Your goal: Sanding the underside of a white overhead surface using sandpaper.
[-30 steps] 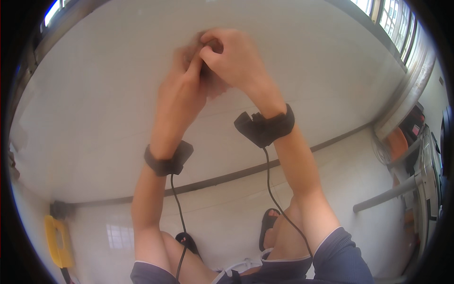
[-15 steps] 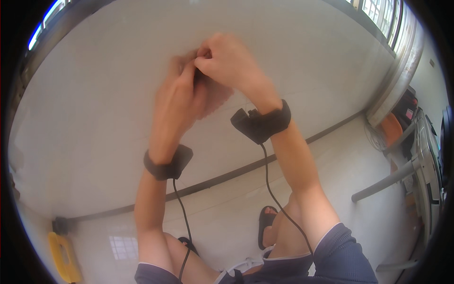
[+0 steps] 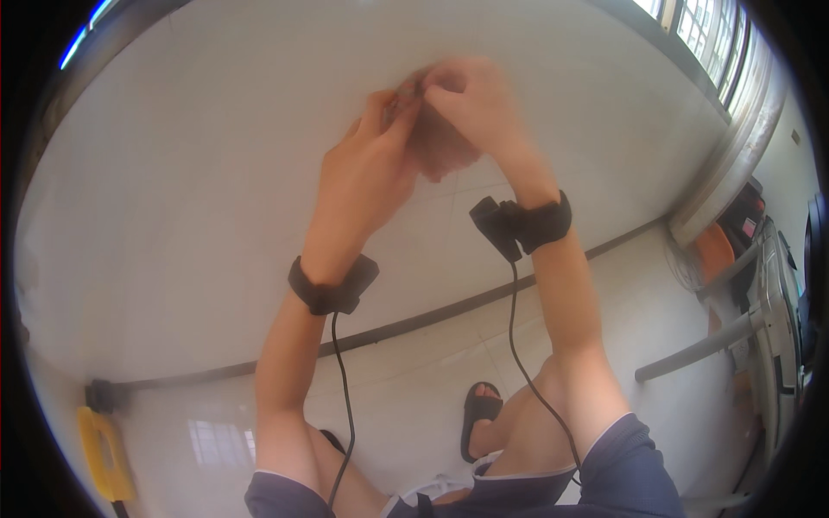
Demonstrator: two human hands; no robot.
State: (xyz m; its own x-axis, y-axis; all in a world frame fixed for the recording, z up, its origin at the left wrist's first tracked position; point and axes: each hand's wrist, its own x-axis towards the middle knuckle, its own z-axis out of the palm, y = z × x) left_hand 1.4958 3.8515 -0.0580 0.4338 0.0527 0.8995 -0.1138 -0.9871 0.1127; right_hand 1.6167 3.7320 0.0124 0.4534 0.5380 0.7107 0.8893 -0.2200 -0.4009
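Note:
My left hand [image 3: 367,164] reaches up with its thumb and index finger closed together at the top. Beside it, my right hand [image 3: 484,104] is closed in a pinch, its fingertips close to the left ones. A reddish-brown piece with a wavy lower edge [image 3: 445,148] hangs between the two hands, pinched at its top. The fingers hide part of it and it is blurred, so its kind cannot be told. Each wrist wears a black band, the left band [image 3: 332,285] and the right band [image 3: 522,226], with a black cable running down from each.
Behind the hands spreads a pale glossy surface [image 3: 216,173], edged by a dark strip [image 3: 397,328]. A yellow object [image 3: 105,453] stands at lower left. At right are a grey bar [image 3: 699,347], a machine-like frame and an orange item [image 3: 715,249]. Barred windows [image 3: 708,39] show at upper right.
Both hands, with the reddish-brown piece between them, have shifted to the right in the picture. The fingers stay pinched close together, and the piece's wavy edge shows less sharply.

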